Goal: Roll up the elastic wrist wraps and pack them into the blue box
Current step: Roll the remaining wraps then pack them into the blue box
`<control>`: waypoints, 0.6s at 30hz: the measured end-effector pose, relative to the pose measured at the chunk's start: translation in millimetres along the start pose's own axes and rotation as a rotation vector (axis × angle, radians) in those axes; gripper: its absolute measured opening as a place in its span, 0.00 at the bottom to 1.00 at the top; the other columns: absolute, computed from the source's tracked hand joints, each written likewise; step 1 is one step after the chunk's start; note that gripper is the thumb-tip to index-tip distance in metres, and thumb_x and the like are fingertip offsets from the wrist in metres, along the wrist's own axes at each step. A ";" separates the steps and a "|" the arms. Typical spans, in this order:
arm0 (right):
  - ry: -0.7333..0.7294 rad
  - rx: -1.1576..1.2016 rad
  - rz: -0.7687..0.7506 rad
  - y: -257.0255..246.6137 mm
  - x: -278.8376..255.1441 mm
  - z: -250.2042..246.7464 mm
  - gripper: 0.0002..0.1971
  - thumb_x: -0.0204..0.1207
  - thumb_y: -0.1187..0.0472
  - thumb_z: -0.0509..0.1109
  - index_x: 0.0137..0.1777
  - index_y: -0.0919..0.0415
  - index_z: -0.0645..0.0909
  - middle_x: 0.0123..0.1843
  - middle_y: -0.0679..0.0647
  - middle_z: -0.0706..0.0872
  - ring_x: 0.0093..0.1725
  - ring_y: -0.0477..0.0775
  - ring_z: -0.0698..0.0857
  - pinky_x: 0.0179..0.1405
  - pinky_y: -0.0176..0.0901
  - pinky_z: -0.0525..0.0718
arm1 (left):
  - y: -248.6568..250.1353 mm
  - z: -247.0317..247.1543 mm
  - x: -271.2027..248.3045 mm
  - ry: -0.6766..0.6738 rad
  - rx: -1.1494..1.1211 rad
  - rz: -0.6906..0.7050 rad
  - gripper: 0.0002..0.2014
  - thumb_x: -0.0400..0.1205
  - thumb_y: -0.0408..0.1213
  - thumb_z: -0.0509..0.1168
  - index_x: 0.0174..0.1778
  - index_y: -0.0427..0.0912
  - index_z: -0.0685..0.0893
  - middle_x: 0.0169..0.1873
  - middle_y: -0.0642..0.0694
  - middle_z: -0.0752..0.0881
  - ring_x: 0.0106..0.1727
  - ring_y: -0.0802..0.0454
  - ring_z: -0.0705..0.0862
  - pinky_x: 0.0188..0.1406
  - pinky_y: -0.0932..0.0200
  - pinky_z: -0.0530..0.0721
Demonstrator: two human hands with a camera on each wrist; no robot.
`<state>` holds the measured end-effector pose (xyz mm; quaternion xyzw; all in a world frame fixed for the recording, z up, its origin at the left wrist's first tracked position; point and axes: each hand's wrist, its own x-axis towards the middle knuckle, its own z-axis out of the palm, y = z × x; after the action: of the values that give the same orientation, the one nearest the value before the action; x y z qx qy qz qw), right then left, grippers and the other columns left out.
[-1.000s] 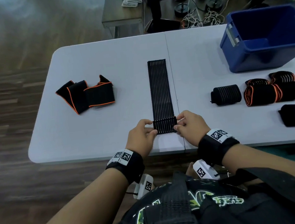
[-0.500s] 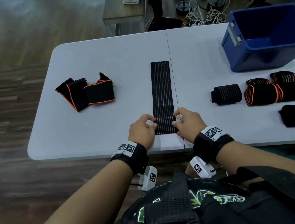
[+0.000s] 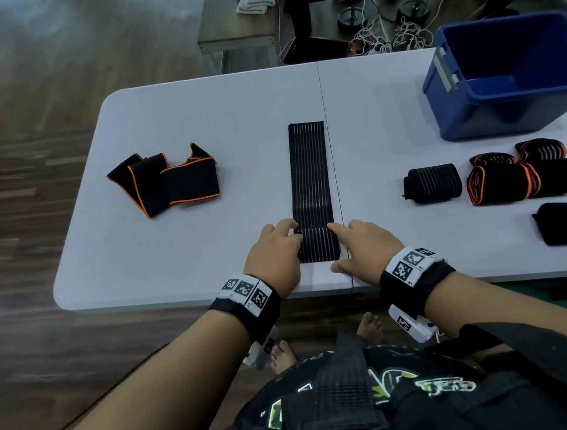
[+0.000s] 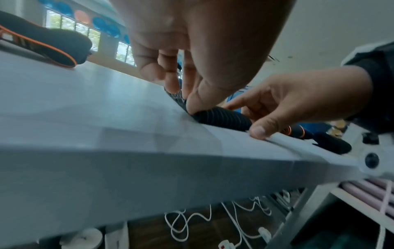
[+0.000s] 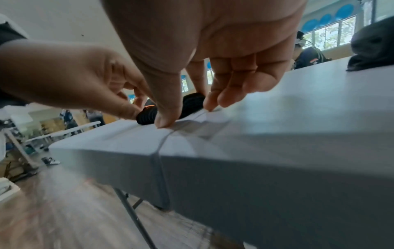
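A black striped elastic wrap (image 3: 310,174) lies flat and lengthwise on the grey table (image 3: 198,119), with its near end turned into a small roll (image 3: 317,244). My left hand (image 3: 293,239) pinches the roll's left end between thumb and fingers (image 4: 192,104). At the roll's right end is my right hand (image 3: 334,244), forefinger over the top and thumb (image 5: 168,118) down on the table at the near side. The blue box (image 3: 516,74) stands open at the far right; I see nothing in the part that shows.
Several rolled wraps (image 3: 432,183) lie below the box at the right, some orange-edged (image 3: 498,182). An unrolled orange-edged wrap (image 3: 166,178) lies folded at the left. The table's near edge (image 3: 214,301) is just behind my hands. Cables and another table are beyond.
Both hands have turned the near end over a little further, so the roll is thicker and the flat part slightly shorter. The right forefinger now reaches over the roll.
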<state>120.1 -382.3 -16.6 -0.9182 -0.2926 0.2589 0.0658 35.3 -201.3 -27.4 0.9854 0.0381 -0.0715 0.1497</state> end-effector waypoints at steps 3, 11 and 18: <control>0.001 0.080 0.020 3.3 0.4 2.0 0.39 0.76 0.42 0.72 0.84 0.45 0.59 0.63 0.55 0.80 0.61 0.58 0.81 0.60 0.52 0.83 | -1.2 0.4 -4.6 -0.063 -0.110 0.001 0.26 0.80 0.26 0.61 0.77 0.41 0.77 0.80 0.47 0.74 0.71 0.43 0.77 0.74 0.51 0.77; 0.018 0.282 -0.046 9.2 7.0 3.6 0.17 0.85 0.46 0.61 0.71 0.49 0.75 0.50 0.51 0.85 0.51 0.55 0.84 0.52 0.52 0.83 | -10.2 -2.2 4.2 0.030 -0.487 -0.241 0.33 0.79 0.38 0.74 0.80 0.49 0.68 0.69 0.54 0.86 0.62 0.48 0.87 0.67 0.54 0.81; -0.022 0.336 -0.046 3.8 6.4 -5.5 0.11 0.86 0.46 0.59 0.58 0.52 0.76 0.49 0.51 0.85 0.49 0.54 0.83 0.52 0.52 0.82 | -11.2 2.6 14.5 0.121 -0.698 -0.452 0.19 0.79 0.43 0.76 0.64 0.46 0.82 0.55 0.54 0.91 0.53 0.61 0.85 0.42 0.79 0.70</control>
<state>129.3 -381.5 -15.7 -0.8844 -0.2670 0.3125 0.2213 48.2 -190.7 -35.3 0.8448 0.2843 -0.0272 0.4526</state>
